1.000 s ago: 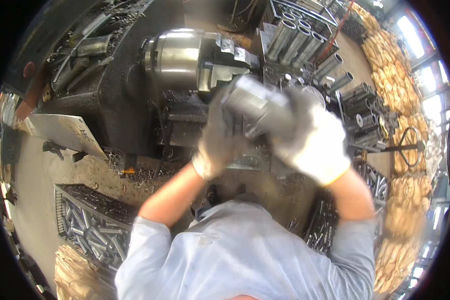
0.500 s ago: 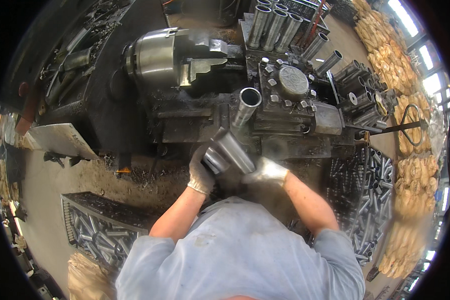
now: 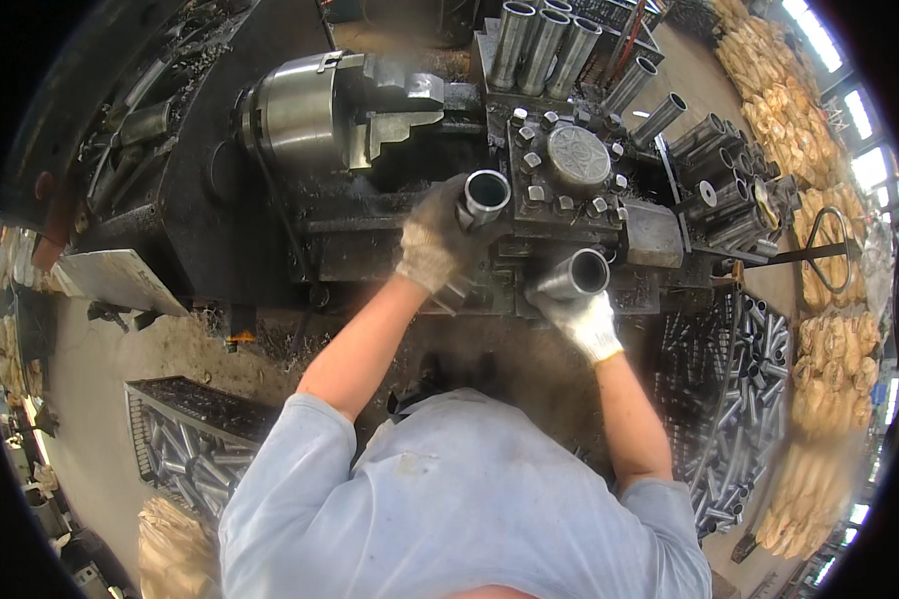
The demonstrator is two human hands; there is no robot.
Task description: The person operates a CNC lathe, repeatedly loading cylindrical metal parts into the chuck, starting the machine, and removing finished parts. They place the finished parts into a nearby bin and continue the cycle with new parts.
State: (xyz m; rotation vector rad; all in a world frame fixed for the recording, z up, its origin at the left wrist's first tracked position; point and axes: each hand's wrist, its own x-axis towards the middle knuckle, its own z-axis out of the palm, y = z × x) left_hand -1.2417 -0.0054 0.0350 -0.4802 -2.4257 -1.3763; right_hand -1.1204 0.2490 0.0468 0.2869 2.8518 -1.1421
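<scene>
My left hand [image 3: 440, 230], in a dirty grey glove, is wrapped around an upright steel tube [image 3: 486, 192] just in front of the lathe's tool post. The open top of that tube faces up. My right hand [image 3: 574, 314], in a whiter glove, grips a second steel tube [image 3: 577, 274] from below. This one tilts toward the upper right, its open end showing, in front of the tool post [image 3: 578, 157] with its square bolt heads. Below my left hand a shiny metal piece [image 3: 449, 297] shows in part; what it is I cannot make out.
The three-jaw chuck [image 3: 300, 105] sits at the upper left. Several tubes [image 3: 542, 55] stand behind the tool post, and more tubes [image 3: 719, 170] are grouped at its right. Crates of finished-looking tubes stand at lower left [image 3: 190, 449] and right [image 3: 739, 419]. Tan wrapped bundles [image 3: 834, 369] line the right side.
My hands have come apart from in front of my body. The left has moved up onto the upright tube; the right has moved up and rightward with a tube in it.
</scene>
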